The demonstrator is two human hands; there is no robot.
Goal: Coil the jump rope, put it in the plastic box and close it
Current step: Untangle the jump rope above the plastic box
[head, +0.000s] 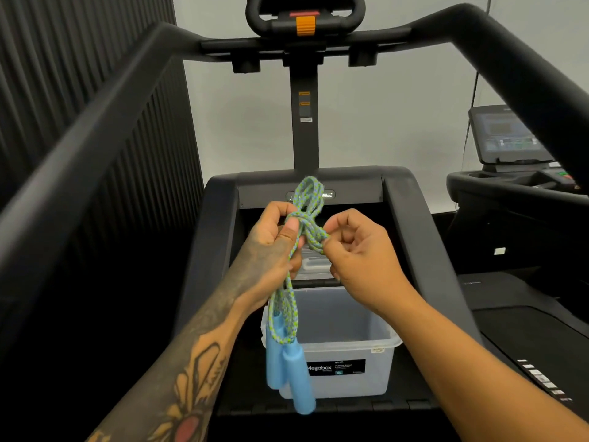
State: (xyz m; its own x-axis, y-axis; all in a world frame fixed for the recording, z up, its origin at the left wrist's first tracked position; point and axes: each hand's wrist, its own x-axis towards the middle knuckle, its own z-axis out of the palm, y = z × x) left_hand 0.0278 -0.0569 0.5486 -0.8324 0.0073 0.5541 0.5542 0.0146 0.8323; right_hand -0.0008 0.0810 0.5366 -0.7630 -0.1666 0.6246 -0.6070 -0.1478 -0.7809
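A blue-green braided jump rope (305,218) is bundled in loops and held in the air over the treadmill. My left hand (274,240) grips the bundle at its middle. My right hand (357,247) pinches a strand wrapped around the bundle. A loop sticks up above both hands. The two light-blue handles (288,374) hang down in front of the box's left side. The clear plastic box (366,362) stands open on the treadmill deck below my hands, and its inside looks bare. Its lid (314,261) lies on the belt just beyond it, partly hidden by my hands.
The black treadmill (424,256) frames the box with its side rails and its handlebars (134,90) to left and right. A console post (304,122) rises ahead. A second machine with a screen (506,135) stands at the right.
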